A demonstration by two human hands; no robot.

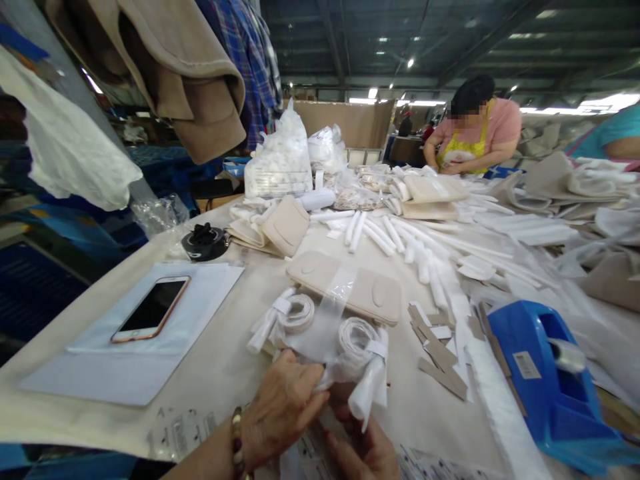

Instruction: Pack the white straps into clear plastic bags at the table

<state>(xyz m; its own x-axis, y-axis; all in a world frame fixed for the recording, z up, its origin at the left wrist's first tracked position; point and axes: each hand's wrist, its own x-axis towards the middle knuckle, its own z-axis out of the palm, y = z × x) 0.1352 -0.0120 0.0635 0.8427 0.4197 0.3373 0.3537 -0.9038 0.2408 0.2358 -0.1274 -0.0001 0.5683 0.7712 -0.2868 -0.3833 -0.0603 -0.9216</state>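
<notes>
From where I stand, the beige piece lies on the cloth-covered surface, just beyond the two hands, with a clear plastic band across its middle hiding part of it. A coiled strap sits at its near left and another coil at its near right, each beside white wrapping. The left hand is bent over the near end of the plastic, fingers curled in; its fingertips are tucked away, so I cannot tell whether they pinch anything. The right hand is cut off by the lower edge, thumb apart from the fingers, close under the white roll; its grip, too, I cannot tell.

A blue tape dispenser stands at the right, near some cardboard strips. On the left a phone (its screen dark) rests on papers. The black object behind it is hard to make out. Across the surface, a person in a yellow apron bends forward, hands partly hidden; a blue sleeve is cut off at the right.
</notes>
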